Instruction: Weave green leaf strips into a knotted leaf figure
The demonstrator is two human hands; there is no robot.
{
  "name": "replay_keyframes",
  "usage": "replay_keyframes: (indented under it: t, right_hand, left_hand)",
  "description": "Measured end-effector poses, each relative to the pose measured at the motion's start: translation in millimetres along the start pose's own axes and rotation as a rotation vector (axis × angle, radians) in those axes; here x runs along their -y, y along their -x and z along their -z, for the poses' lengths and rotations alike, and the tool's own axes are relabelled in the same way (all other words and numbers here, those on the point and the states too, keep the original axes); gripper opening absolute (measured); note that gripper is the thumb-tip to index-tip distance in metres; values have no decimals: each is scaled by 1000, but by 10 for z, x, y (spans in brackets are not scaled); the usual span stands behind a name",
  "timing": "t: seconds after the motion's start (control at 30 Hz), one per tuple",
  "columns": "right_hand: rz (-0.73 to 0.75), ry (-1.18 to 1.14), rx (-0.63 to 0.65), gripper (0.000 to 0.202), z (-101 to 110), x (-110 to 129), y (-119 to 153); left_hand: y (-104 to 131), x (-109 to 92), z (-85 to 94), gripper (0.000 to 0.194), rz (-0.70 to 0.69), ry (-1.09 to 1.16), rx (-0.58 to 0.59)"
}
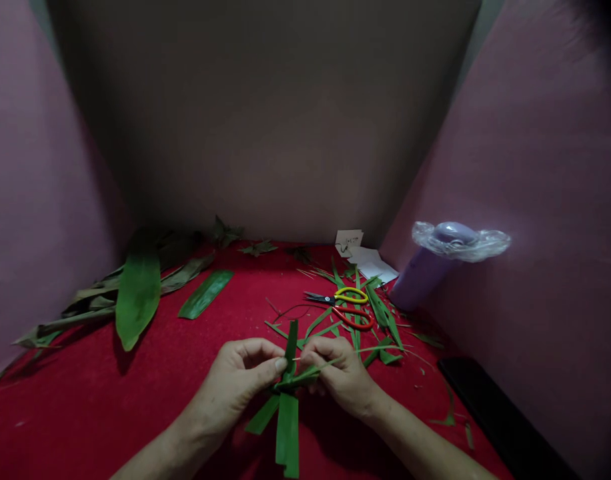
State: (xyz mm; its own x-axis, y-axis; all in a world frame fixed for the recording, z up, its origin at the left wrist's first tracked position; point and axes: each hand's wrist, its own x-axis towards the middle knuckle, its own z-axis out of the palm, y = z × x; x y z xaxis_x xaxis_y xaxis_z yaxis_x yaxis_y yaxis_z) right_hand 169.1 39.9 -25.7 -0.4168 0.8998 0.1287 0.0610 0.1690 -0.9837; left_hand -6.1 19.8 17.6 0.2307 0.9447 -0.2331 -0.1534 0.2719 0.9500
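Note:
Several green leaf strips (287,427), crossed and folded together, hang above the red cloth at the lower middle. My left hand (248,370) is closed, pinching the folded part between thumb and forefinger. One strip sticks up between my hands and others point down. My right hand (338,373) is also closed, just right of the bundle. From its fingertips a short, thin pale stick (296,359) points toward the upright strip; whether its tip enters the leaf I cannot tell. A long narrow strip passes across the right fingers, whose undersides are hidden.
Scissors (330,300) with one yellow and one red handle lie beyond my hands among leaf scraps (380,310). Broad leaves (139,293) and a cut leaf piece (205,295) lie left. A purple bottle-like container (420,277) with clear plastic and a black object (495,413) are right.

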Motion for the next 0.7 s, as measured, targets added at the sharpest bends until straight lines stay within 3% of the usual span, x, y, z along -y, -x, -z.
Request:
replay_keyframes:
  t: [0.3,0.7]
  right_hand:
    - [40,26,-55,22,54,51,-30]
    - [254,363,-33,17,161,126,4]
  left_hand:
    - [-18,-4,31,15,-27,-45,-69]
    - [-22,17,39,16,-38,-87,-65]
